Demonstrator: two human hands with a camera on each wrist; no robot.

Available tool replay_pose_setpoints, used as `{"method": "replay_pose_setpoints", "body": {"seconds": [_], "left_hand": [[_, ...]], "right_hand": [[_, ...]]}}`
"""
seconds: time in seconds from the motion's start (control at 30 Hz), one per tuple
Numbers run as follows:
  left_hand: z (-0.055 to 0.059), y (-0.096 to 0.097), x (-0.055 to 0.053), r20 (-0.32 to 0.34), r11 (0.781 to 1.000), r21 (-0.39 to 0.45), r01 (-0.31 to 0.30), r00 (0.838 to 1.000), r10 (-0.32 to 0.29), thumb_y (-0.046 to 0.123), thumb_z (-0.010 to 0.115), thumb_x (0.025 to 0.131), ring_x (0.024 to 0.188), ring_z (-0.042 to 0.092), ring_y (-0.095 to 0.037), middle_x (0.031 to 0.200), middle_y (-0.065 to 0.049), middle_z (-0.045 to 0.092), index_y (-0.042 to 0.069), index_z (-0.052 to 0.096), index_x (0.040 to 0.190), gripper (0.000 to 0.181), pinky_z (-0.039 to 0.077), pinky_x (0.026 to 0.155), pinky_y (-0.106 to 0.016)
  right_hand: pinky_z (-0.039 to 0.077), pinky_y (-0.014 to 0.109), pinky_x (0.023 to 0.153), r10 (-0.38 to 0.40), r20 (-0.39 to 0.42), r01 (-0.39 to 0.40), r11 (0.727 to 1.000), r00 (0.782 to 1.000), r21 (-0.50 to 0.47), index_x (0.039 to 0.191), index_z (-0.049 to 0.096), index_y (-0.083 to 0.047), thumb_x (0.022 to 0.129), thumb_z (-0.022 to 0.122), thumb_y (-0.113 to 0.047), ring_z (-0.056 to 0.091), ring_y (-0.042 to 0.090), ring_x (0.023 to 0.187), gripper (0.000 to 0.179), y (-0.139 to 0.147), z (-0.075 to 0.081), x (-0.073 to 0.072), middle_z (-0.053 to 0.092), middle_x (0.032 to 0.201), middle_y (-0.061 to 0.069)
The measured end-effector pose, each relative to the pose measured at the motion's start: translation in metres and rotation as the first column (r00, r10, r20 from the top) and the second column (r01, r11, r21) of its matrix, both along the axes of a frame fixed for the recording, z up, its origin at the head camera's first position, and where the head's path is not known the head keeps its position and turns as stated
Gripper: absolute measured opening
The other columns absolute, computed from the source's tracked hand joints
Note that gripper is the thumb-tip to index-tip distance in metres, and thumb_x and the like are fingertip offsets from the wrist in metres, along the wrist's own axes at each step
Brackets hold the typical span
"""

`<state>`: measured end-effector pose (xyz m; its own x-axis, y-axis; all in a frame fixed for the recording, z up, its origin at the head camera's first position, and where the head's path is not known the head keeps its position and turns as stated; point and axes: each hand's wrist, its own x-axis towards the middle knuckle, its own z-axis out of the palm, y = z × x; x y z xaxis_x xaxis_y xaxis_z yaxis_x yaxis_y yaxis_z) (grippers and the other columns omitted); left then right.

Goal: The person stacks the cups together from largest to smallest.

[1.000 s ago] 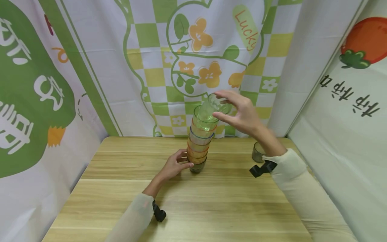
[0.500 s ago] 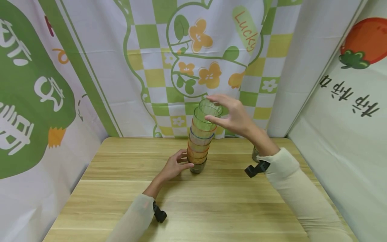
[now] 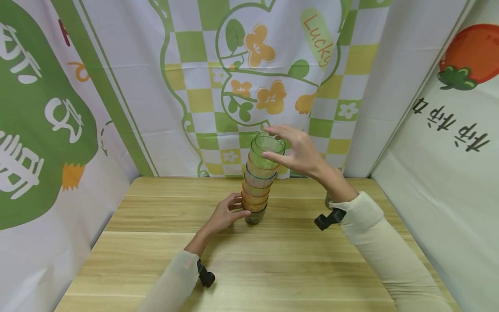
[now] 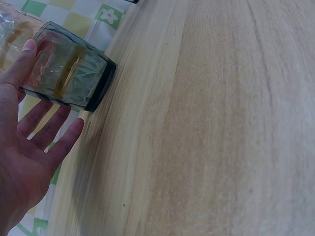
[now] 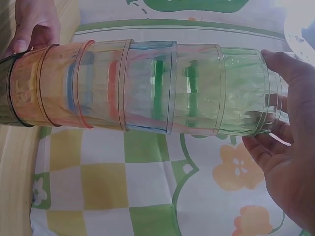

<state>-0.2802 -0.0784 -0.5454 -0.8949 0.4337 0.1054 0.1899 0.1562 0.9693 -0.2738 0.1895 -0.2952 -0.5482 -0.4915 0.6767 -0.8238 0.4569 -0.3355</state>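
A tall stack of clear coloured cups stands upright on the table, green at the top, then orange, blue and amber bands, with a dark grey cup at the bottom. My left hand holds the stack low down, its thumb on the near side and some fingertips hidden behind. At the top, my right hand holds the uppermost green cup by its rim between thumb and fingers. That cup sits nested in another green cup, their rims close together.
Another dark cup stands on the wooden table at the right, mostly hidden behind the right forearm. A patterned cloth hangs right behind the stack, and printed cloths flank both sides.
My right hand has moved left and down, bringing the tilted green cup upright and down into the top of the stack. My left hand has stayed at the base.
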Motion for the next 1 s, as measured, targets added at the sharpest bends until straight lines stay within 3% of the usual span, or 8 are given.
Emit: {"method": "replay_pose_setpoints", "body": {"seconds": [0.53,0.73,1.0], "left_hand": [[-0.001,-0.001,-0.002,0.001,1.0,0.007,0.004,1.0,-0.004,0.026,0.087,0.092,0.134,0.061,-0.038,0.149,-0.016,0.06,0.017,0.058,0.148,0.064,0.051,0.111,-0.055],[0.0,0.0,-0.001,-0.005,1.0,-0.001,0.006,1.0,-0.006,0.026,0.087,0.091,0.134,0.061,-0.038,0.149,-0.015,0.06,0.017,0.058,0.148,0.064,0.052,0.11,-0.055],[0.0,0.0,0.0,0.0,1.0,-0.004,0.004,1.0,-0.004,0.028,0.087,0.091,0.134,0.061,-0.038,0.149,-0.015,0.06,0.017,0.058,0.148,0.064,0.052,0.11,-0.054]], "right_hand": [[0.055,0.057,0.101,-0.003,0.031,0.004,1.0,1.0,-0.008,0.142,0.065,-0.002,0.085,0.089,-0.017,0.068,0.035,0.118,0.064,0.013,-0.005,0.001,0.066,0.143,0.017],[0.054,0.052,0.101,-0.008,0.054,0.008,1.0,0.998,-0.007,0.145,0.063,-0.003,0.083,0.09,-0.013,0.064,0.036,0.124,0.067,0.027,-0.011,0.005,0.064,0.146,0.018],[0.052,0.057,0.104,-0.077,0.103,0.074,0.997,0.992,0.034,0.147,0.061,-0.005,0.084,0.089,-0.014,0.063,0.036,0.125,0.07,0.05,-0.02,0.01,0.064,0.145,0.017]]}}
